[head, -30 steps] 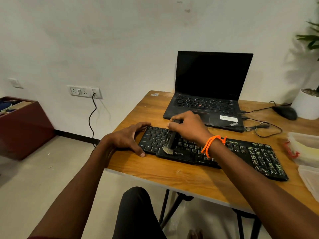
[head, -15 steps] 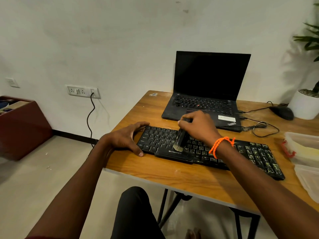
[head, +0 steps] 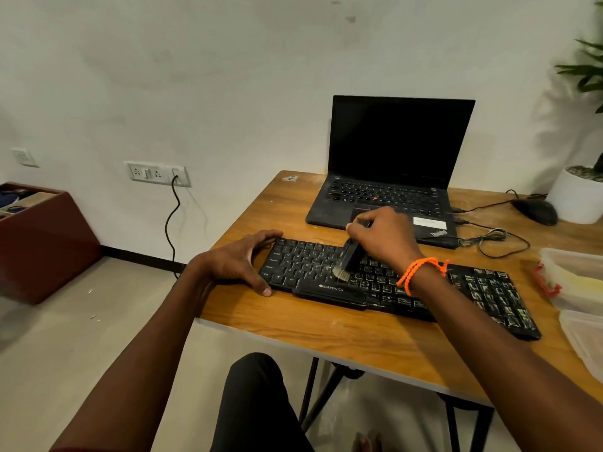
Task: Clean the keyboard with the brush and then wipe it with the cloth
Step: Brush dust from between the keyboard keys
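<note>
A black keyboard [head: 483, 288] lies across the wooden table [head: 326, 331], its right half speckled with pale dust. My right hand [head: 381, 238], with an orange band at the wrist, grips a small dark brush [head: 350, 259]. The pale bristles touch the keys just above the brand label. My left hand [head: 238, 262] holds the keyboard's left end, with fingers over its back corner and thumb at its front edge. No cloth shows plainly in view.
An open black laptop [head: 391, 177] stands behind the keyboard. A mouse [head: 535, 211], loose cables [head: 496, 238] and a white plant pot [head: 577, 197] sit at the back right. Clear plastic containers [head: 574, 282] occupy the right edge. A brown box [head: 42, 243] stands on the floor at left.
My right hand has carried the brush to the right along the keys, from the left section to about the middle. My left hand has stayed at the keyboard's left end.
</note>
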